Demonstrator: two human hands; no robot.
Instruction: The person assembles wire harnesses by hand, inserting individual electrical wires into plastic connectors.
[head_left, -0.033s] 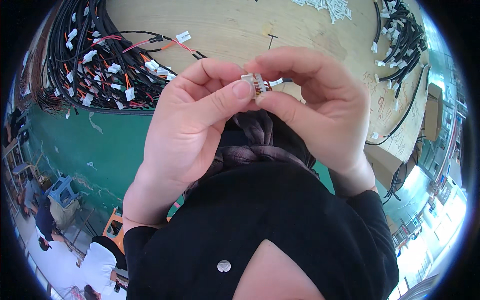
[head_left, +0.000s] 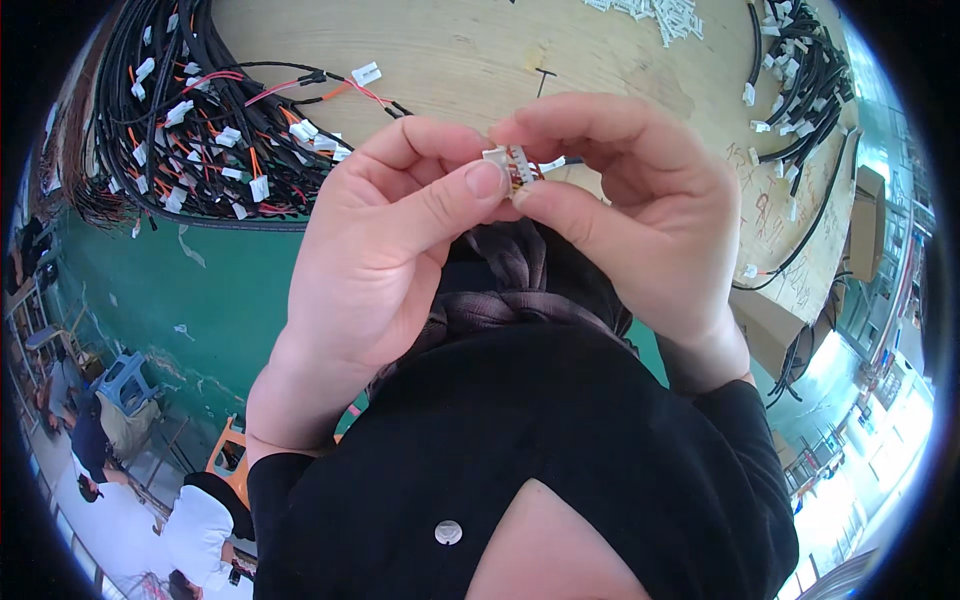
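My left hand [head_left: 385, 230] pinches a small white wire connector [head_left: 497, 156] between thumb and forefinger, just above my waist at the table's near edge. From the other side, my right hand [head_left: 640, 200] closes its thumb and fingers on a white toothed piece [head_left: 520, 165] set against the connector. Short reddish-brown wires show around these two pieces. Fingertips cover much of both, so how firmly they are joined I cannot make out. A dark cable with a white end [head_left: 560, 163] emerges behind my right fingers.
A big heap of black cables with white connectors [head_left: 220, 140] covers the left of the wooden table [head_left: 450, 60]. Loose white plastic pieces [head_left: 660, 15] lie at the far edge. More black cables [head_left: 805, 90] sit at right, above cardboard boxes [head_left: 770, 335]. Other people [head_left: 200, 530] are at lower left.
The toothed white piece has tilted very slightly between my fingertips. Both hands keep their grip and place.
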